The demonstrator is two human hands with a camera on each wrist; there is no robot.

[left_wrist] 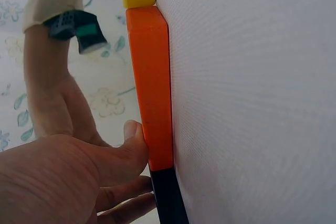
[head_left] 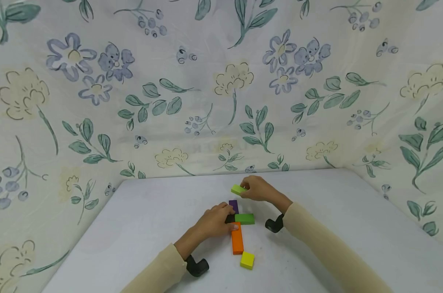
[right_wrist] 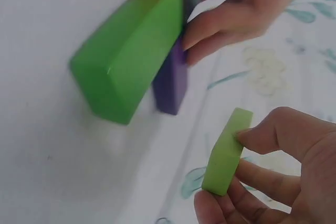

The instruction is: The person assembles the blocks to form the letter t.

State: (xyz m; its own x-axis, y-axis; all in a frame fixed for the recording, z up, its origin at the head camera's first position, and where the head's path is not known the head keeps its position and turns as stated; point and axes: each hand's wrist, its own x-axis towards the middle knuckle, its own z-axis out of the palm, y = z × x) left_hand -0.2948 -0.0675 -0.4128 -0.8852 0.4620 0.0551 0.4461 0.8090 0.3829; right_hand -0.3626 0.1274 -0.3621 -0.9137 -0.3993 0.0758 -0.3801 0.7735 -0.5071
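Away from the tabletop blocks, my right hand [head_left: 259, 189] pinches a light green block [right_wrist: 228, 153] between thumb and fingers at the far part of the table. My left hand [head_left: 216, 221] rests over a group of blocks that lie against one another. Its thumb touches the orange block [head_left: 237, 241], while its fingers reach the black block [left_wrist: 169, 198] and the purple block [right_wrist: 172, 80]. The green block [head_left: 245, 219] extends to the right from the black one. The left hand partly covers the black and purple blocks in the head view.
A yellow block [head_left: 247, 260] lies at the near end of the orange block. The white table [head_left: 152, 211] meets a flower-patterned cloth [head_left: 207, 122] at its back and sides. Each wrist carries a black camera, one of them near the left sleeve [head_left: 197, 266].
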